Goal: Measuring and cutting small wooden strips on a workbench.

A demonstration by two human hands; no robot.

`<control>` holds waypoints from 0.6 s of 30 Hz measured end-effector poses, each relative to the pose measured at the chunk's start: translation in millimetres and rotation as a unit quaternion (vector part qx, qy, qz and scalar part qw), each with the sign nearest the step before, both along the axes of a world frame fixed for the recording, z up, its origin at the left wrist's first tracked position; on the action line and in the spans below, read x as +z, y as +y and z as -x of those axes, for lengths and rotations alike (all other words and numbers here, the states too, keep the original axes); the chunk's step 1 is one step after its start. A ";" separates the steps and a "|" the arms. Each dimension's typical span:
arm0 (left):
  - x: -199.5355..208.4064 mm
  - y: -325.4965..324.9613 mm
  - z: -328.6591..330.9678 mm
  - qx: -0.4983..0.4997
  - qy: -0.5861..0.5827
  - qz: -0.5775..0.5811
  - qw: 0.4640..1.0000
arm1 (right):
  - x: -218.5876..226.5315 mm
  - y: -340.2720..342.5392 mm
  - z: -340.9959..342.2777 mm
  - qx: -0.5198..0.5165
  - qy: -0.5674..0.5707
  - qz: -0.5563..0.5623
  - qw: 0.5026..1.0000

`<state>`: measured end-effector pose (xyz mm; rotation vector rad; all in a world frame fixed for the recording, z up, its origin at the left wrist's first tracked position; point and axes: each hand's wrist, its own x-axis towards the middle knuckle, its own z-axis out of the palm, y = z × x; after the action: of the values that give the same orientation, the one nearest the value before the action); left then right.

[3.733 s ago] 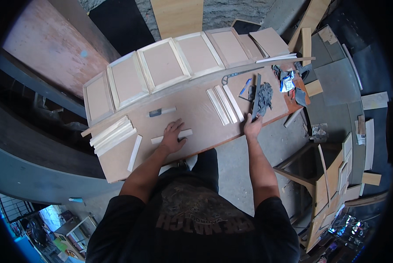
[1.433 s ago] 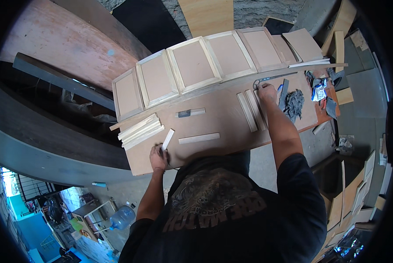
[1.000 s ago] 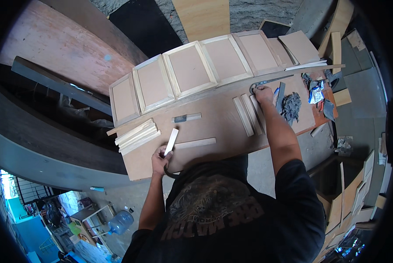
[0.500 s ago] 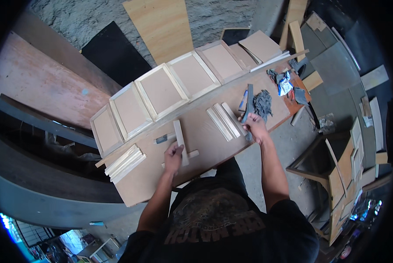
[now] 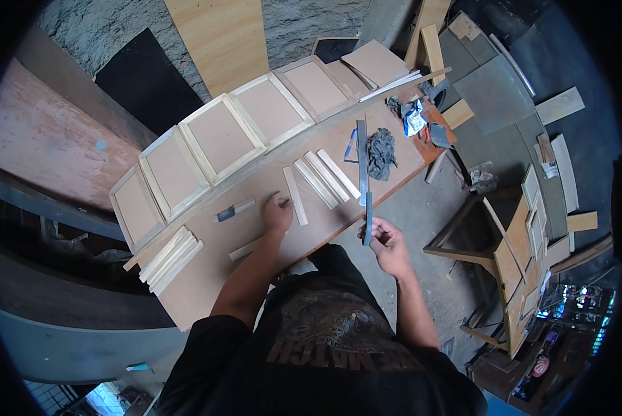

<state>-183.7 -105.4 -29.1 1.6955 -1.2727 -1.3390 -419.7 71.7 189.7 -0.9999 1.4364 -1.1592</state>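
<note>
My left hand point(image 5: 278, 211) rests over the brown board tabletop point(image 5: 255, 225), its fingers curled together. Right beside its fingertips lies a pale wooden strip point(image 5: 295, 196); whether they touch it, or hold anything small, is hidden. My right hand point(image 5: 388, 249) is closed on a slim dark grey bar-like tool point(image 5: 368, 219), upright in view at the table's near edge. Its exact kind is unclear. Just beyond it lies a long dark flat bar point(image 5: 363, 156), next to a crumpled grey cloth point(image 5: 381, 154). Several pale strips point(image 5: 322, 179) lie side by side between my hands.
A row of framed panels point(image 5: 224, 135) fills the far side of the table. Stacked strips point(image 5: 172, 260) lie at the left, near a short dark-ended piece point(image 5: 234, 209). A blue pen point(image 5: 350, 143) and pliers point(image 5: 425, 134) lie right. A wooden rack point(image 5: 515, 263) stands at the right.
My left hand and the strip beside it have shifted toward the row of strips. My right hand has drawn back toward me, holding the grey tool. The whole view has shifted.
</note>
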 end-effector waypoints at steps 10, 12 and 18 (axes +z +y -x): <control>25.2 93.9 -120.7 -0.196 -0.260 0.238 0.915 | 75.3 9.4 -5.8 -0.027 -0.045 0.114 0.992; 19.1 102.7 -127.3 -0.189 -0.263 0.234 0.916 | 83.5 12.8 -18.2 -0.005 -0.130 0.121 0.984; 22.2 109.0 -113.3 -0.153 -0.291 0.297 0.897 | 48.1 37.1 -79.0 -0.088 -0.059 0.126 0.986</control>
<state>-70.4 3.6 -6.9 1.5156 -2.0980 -0.4695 -340.8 108.7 237.8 -0.9706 1.3258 -1.5350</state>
